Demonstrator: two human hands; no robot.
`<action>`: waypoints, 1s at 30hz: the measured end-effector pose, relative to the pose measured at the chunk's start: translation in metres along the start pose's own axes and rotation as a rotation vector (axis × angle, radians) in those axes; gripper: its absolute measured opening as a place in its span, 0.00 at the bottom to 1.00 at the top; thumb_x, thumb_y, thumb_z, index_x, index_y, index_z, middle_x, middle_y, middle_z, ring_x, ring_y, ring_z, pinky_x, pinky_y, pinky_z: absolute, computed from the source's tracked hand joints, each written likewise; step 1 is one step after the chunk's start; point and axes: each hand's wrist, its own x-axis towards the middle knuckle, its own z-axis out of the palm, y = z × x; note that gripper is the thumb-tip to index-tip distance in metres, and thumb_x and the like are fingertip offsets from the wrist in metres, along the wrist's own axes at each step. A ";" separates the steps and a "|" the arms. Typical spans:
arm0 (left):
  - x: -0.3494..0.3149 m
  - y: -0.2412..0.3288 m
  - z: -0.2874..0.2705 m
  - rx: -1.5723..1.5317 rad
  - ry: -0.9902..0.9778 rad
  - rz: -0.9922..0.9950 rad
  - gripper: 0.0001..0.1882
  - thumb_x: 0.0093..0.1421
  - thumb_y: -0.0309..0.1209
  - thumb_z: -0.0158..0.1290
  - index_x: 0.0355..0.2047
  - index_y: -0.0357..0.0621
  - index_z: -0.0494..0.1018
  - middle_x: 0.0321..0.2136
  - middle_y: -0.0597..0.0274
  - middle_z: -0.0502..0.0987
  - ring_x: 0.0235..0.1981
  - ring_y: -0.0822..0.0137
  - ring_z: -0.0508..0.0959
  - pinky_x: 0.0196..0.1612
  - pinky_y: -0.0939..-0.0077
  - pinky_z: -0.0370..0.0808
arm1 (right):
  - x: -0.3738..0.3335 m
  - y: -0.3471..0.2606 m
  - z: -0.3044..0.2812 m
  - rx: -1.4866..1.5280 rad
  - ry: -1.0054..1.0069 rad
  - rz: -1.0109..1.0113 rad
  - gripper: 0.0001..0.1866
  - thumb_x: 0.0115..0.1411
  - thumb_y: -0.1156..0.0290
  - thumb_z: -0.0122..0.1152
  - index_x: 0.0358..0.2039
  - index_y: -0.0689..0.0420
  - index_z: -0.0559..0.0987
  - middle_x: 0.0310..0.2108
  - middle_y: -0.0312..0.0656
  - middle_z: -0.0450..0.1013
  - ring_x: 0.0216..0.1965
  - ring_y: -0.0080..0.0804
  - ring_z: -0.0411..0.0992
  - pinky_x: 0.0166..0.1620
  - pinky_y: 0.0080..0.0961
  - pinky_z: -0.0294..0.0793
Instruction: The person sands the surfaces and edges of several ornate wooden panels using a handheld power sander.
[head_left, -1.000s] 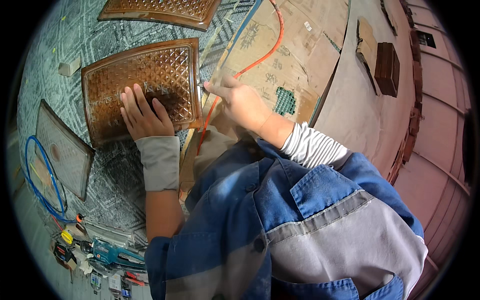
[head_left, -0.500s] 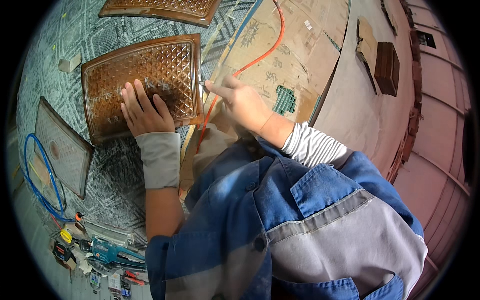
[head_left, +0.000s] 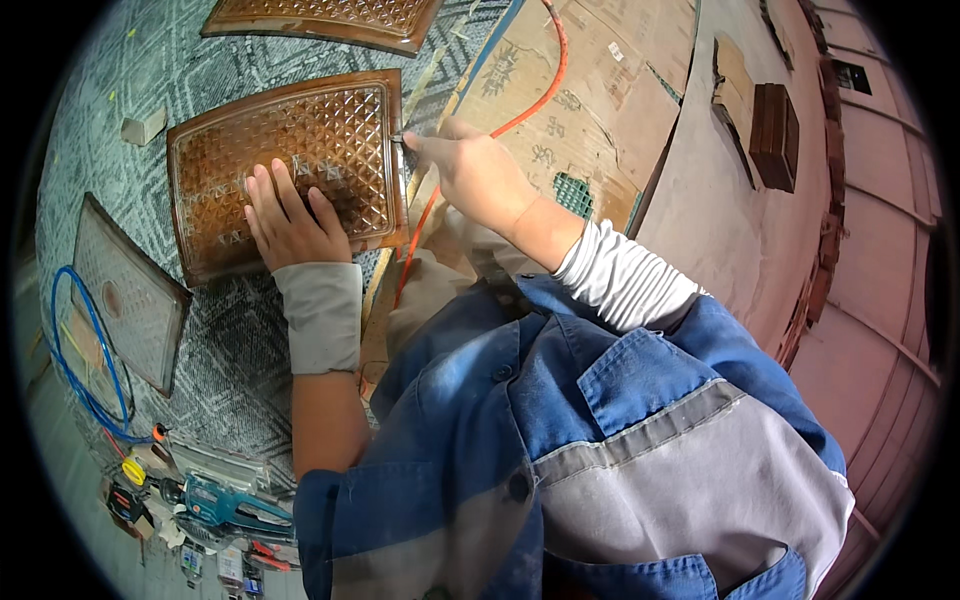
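The brown panel (head_left: 290, 135) lies beneath the flat, spread left hand (head_left: 298, 225); its long axis runs sideways toward the curled right hand (head_left: 478, 182), just beyond its edge; whether that one grips anything, I cannot tell.

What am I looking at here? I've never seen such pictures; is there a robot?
No robot: these are a person's bare hands. Every picture comes from one camera on their head, looking down; its wide lens bends straight edges.

The left hand lies flat on a brown textured panel. The right hand, fingers curled, is at the panel's right edge; anything pinched there is too small to name.

The panel lies on a grey patterned covering, with another brown panel beyond and a teal power tool at lower left.
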 end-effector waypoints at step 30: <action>-0.002 -0.002 0.002 -0.003 -0.010 -0.009 0.31 0.69 0.37 0.47 0.69 0.43 0.57 0.67 0.50 0.60 0.70 0.52 0.59 0.70 0.50 0.59 | -0.071 -0.011 0.005 -0.028 -0.189 -0.135 0.32 0.52 0.77 0.60 0.61 0.51 0.76 0.36 0.47 0.71 0.37 0.48 0.75 0.40 0.42 0.79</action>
